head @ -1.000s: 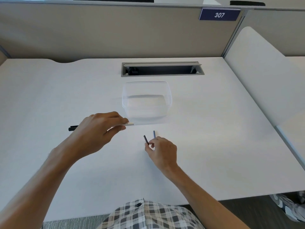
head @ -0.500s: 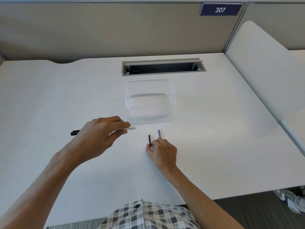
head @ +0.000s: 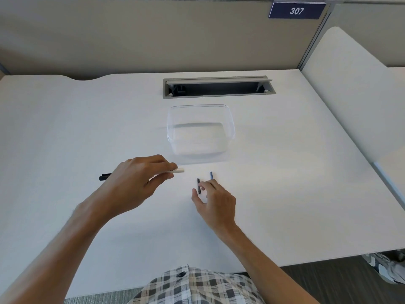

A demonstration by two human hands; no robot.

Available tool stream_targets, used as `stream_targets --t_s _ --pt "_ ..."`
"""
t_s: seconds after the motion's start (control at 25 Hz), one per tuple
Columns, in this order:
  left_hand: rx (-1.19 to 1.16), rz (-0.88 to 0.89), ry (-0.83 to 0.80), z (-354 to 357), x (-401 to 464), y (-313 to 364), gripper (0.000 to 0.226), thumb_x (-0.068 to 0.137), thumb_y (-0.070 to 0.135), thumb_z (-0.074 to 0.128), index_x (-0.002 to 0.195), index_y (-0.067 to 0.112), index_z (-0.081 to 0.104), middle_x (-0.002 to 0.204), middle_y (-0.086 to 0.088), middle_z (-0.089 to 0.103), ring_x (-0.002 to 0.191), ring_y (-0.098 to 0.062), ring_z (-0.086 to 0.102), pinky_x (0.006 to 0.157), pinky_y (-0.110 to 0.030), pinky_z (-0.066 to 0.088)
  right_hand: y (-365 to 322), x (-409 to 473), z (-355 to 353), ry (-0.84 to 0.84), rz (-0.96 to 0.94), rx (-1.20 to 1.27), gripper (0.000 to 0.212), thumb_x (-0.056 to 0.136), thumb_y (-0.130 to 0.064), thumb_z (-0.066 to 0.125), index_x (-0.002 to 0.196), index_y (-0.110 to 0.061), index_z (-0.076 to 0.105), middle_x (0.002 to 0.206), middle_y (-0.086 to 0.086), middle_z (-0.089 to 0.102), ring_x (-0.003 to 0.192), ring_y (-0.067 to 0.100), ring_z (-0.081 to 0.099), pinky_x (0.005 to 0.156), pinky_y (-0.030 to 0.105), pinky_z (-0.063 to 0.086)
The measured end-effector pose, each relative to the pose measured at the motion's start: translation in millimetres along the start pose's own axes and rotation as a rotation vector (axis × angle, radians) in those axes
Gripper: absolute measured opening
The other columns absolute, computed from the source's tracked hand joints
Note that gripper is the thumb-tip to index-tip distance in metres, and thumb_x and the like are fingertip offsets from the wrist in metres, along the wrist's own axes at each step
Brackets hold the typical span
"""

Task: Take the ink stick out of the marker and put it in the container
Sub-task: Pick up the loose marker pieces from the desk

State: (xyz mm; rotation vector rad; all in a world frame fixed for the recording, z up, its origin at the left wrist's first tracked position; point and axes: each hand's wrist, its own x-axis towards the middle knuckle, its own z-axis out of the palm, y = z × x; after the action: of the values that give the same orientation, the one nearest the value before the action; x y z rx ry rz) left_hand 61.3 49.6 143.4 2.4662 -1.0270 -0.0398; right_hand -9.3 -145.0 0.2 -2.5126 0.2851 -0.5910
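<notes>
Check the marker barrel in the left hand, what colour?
White barrel, black at the far end, held in the left hand; head view, the only one.

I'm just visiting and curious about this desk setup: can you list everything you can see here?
marker: one, white barrel with black end, held in the left hand
sticks: two, one dark, one bluish, on the desk at the right hand's fingertips
container: one, clear plastic, nothing visible inside, beyond the hands
cable slot: one, grey, open, at the desk's far side
desk: one, white
number plate: one, dark blue, reads 307, on the beige partition
shoe: pale, on the floor, lower right
shirt: checked, bottom edge
left hand: grips the marker
right hand: at the sticks; grip unclear
</notes>
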Motion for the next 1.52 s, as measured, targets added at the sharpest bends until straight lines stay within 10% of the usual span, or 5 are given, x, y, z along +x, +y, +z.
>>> stream_targets --t_s 0.24,0.68,0.84,1.0,1.52 --pt "-0.007 0.016 -0.030 12.6 2.0 8.3 0.028 0.095 0.038 0.046 0.113 0.032 0.067 0.097 0.019 0.066 0.067 0.001 0.052 0.055 -0.038 0.051 -35.9 15.4 -56.8 -0.177 0.190 0.695 0.021 0.094 -0.039 0.060 0.106 -0.026 0.070 0.087 -0.007 0.070 0.076 0.013 0.067 0.053 0.024 0.042" --pt "0.004 0.025 -0.048 22.7 12.2 27.7 0.024 0.093 0.041 0.047 0.110 0.038 0.064 0.088 0.018 0.063 0.069 -0.012 0.058 0.057 -0.038 0.051 -22.4 34.7 -101.8 -0.328 0.276 0.930 0.004 0.089 -0.017 0.073 0.089 -0.016 0.076 0.080 0.002 0.075 0.072 0.011 0.065 0.062 0.019 0.043" --pt "0.050 0.011 -0.029 20.5 12.2 29.9 0.027 0.093 0.039 0.045 0.112 0.039 0.065 0.082 0.019 0.061 0.064 -0.010 0.046 0.052 -0.030 0.043 -8.1 42.4 -109.7 -0.384 0.229 0.783 0.006 0.091 -0.020 0.070 0.094 -0.022 0.075 0.090 -0.009 0.075 0.085 0.004 0.066 0.064 0.015 0.042" --pt "0.061 0.045 -0.053 24.9 14.7 38.0 0.029 0.093 0.037 0.046 0.116 0.042 0.064 0.080 0.018 0.061 0.063 -0.006 0.042 0.049 -0.028 0.040 -9.1 41.3 -108.7 -0.340 -0.228 0.314 0.016 0.093 -0.029 0.063 0.107 -0.026 0.070 0.104 -0.015 0.071 0.094 0.006 0.064 0.078 0.023 0.047" --pt "0.109 -0.011 -0.061 20.7 14.4 33.2 0.018 0.096 0.029 0.058 0.111 0.032 0.068 0.079 0.014 0.058 0.063 -0.015 0.050 0.056 -0.034 0.047 -11.4 43.6 -95.2 -0.025 -0.530 -0.045 0.008 0.089 -0.024 0.069 0.091 -0.018 0.074 0.086 -0.004 0.067 0.071 0.018 0.059 0.054 0.027 0.041"
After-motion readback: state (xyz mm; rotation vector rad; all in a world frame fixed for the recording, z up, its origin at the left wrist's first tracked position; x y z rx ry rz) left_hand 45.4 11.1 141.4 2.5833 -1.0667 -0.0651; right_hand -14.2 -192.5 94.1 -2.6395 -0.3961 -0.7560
